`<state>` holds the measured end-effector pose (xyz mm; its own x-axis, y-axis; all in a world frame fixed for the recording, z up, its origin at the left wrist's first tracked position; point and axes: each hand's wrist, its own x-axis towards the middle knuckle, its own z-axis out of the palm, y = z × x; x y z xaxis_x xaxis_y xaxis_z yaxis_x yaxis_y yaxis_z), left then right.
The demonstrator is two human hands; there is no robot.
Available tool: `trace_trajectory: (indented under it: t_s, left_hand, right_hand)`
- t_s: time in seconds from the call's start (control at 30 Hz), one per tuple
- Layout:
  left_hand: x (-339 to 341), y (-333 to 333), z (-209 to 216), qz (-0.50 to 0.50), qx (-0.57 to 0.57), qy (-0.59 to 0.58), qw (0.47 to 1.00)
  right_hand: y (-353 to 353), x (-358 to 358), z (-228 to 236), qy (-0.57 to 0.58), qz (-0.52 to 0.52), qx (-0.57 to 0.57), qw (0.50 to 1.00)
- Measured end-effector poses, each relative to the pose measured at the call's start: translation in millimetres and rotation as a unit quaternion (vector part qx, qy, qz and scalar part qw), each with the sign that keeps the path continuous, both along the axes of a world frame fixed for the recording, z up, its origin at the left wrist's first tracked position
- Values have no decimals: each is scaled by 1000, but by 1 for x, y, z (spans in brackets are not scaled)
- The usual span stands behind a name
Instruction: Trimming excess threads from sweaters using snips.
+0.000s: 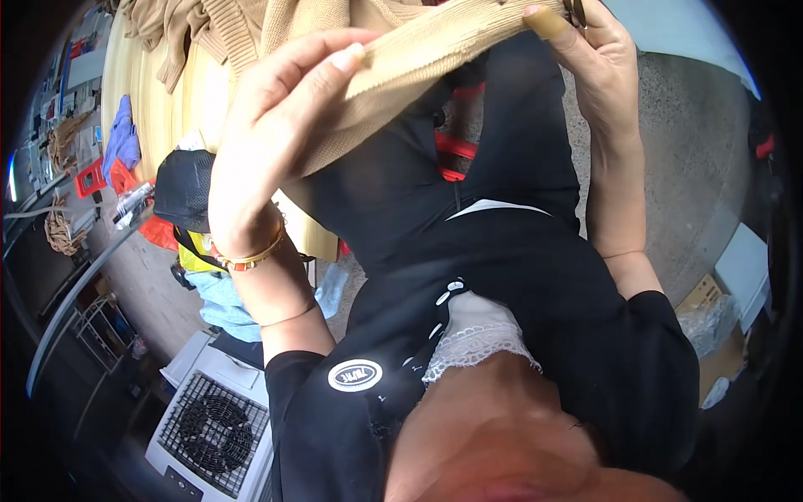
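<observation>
A stretch of tan ribbed knit fabric [418,63] is drawn between my two hands above my lap. My left hand [280,105] is closed on its left part, with thumb and fingers pinching the upper edge. Up at the top edge of the view, my right hand [602,71] pinches the other end. A yellowish cover [548,23] wraps the right thumb tip. Beside it a small dark metal piece [577,11] shows at my right fingers; its kind is cut off by the frame. More of the tan knitwear [305,21] lies on the pale table behind.
The pale wooden table [138,84] has a purple cloth [122,138] hanging near its left side. At left are a black mesh bag [182,188] and light blue cloth [226,301]. A grilled fan unit [213,427] stands lower left. Cardboard and clear plastic [711,322] lie at right.
</observation>
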<state>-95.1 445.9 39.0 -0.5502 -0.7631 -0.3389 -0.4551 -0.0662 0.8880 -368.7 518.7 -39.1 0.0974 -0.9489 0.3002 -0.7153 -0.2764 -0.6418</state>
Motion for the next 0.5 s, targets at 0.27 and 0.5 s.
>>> trace_trajectory:
  t_s: [0.27, 0.5]
  left_hand:
    - [9, 1, -13, 54, -3, 87, 995]
    - [13, -3, -22, 99, -11, 197, 975]
  right_hand:
    - [-7, 4, -28, -301, -35, -29, 953]
    - [-3, 60, 21, -189, -20, -99, 977]
